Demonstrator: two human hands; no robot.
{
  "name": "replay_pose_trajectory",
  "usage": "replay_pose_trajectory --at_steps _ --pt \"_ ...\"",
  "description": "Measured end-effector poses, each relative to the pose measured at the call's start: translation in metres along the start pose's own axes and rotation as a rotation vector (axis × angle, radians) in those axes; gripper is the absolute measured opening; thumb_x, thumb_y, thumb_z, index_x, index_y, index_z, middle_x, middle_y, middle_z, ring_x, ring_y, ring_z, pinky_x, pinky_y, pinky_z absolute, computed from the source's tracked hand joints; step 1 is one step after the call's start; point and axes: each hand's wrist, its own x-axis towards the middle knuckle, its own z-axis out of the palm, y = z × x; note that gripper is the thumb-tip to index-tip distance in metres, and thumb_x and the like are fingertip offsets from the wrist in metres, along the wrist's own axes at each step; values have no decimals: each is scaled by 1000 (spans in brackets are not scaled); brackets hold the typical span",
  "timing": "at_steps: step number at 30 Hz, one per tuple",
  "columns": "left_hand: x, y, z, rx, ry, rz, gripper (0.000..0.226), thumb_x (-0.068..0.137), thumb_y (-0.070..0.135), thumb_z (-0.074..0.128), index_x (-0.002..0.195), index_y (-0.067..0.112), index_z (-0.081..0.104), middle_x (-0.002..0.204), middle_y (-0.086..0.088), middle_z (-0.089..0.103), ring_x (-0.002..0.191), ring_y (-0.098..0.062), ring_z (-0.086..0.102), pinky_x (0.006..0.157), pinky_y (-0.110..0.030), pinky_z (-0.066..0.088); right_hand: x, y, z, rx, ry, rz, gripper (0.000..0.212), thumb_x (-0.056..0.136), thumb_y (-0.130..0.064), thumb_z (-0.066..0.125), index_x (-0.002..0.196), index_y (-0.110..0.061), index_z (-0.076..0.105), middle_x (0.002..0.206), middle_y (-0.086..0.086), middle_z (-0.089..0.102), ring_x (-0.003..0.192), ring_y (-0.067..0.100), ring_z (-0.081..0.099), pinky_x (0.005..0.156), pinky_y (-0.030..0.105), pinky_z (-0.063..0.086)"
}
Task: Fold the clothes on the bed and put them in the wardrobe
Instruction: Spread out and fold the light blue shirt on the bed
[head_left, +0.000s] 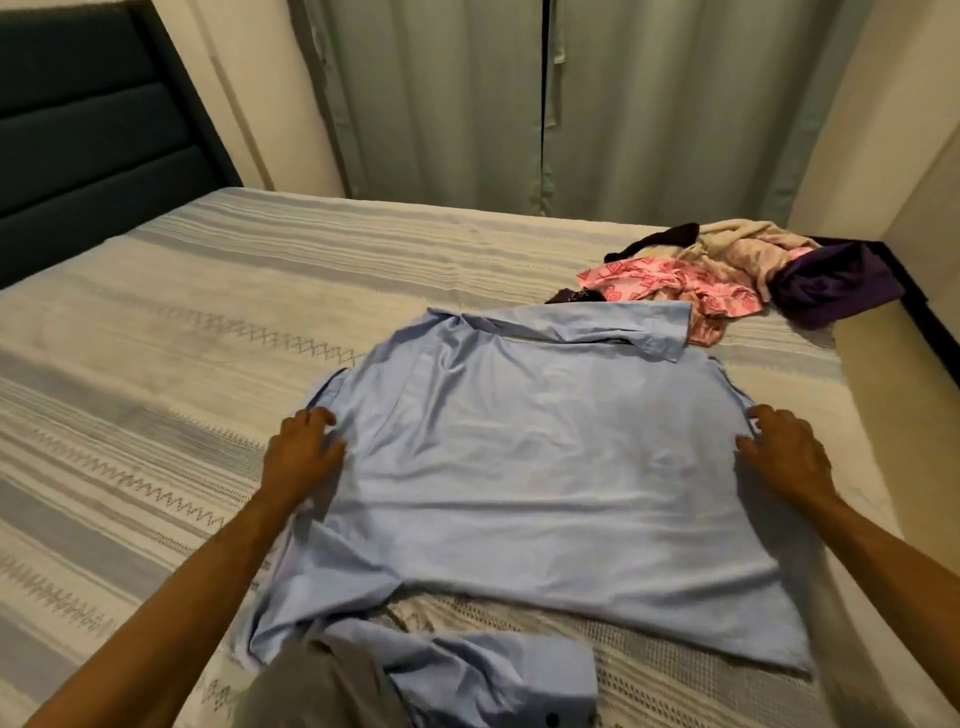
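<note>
The work surface is a bed (218, 322) covered with a pale woven spread that carries grey-blue stripes and zigzag bands. A dark padded headboard (88, 130) stands at the far left. Behind the bed, grey-green curtains (519, 104) hang closed along the far wall, with a cream wall section on each side of them.

The left hand (304, 452) rests on the left edge of a light blue shirt (545, 467). Its fingers are slightly spread and gently bent, with the tips touching the fabric near the left shoulder seam. Whether any fabric is pinched beneath the fingers cannot be determined.

The light blue shirt lies spread flat across the middle of the bed, collar toward the far side. One sleeve is folded across the top near the collar. The other sleeve lies bunched at the near edge, with a dark cuff button showing. A grey garment (317, 691) worn by the person overlaps the near-left part of the shirt.

The right hand (784, 452) rests on the right edge of the shirt, fingers bent and slightly apart, tips on the fabric. A firm hold is not visible here either.

At the far right corner of the bed lies a loose pile of unfolded clothes (727, 275): a pink patterned piece, a cream piece, a dark piece and a purple piece. The pink piece touches the far-right part of the shirt.
</note>
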Motion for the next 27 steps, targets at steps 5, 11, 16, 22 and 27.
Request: replay_pose_trajectory --at_steps 5,11,16,22,27 --pt "76 25 16 -30 -78 -4 57 95 37 71 142 11 53 143 -21 54 126 -46 50 97 -56 46 58 -18 18 -82 -40 89 57 98 -32 65 145 -7 46 140 25 50 126 45 49 104 58 44" --pt "154 24 28 -98 -135 -190 80 93 62 59 154 14 40 148 -22 52 135 -48 47 107 -57 39 103 -6 28 -5 63 145 26 95 -32 60 101 -7 67 94 17 65 84 37 60 80 48 55" --pt "177 25 38 205 -43 -150 33 99 46 61 110 16 70 107 -15 71 114 -40 55 94 -48 36 113 9 23 105 121 91 12 96 -22 67 88 -12 66 81 15 65 74 33 56 69 38 44" --pt "174 30 43 447 38 -217 27 103 38 56 105 17 74 104 -16 71 114 -37 56 94 -44 37 118 23 26 93 171 182 10 97 -18 63 88 -12 61 92 21 67 80 38 58 73 43 48" --pt "180 33 49 244 97 -145 32 103 37 54 105 9 69 101 -21 71 108 -45 57 92 -52 37 126 -3 24 6 169 108 38 100 -35 58 129 -11 56 129 22 60 117 45 56 96 56 47"
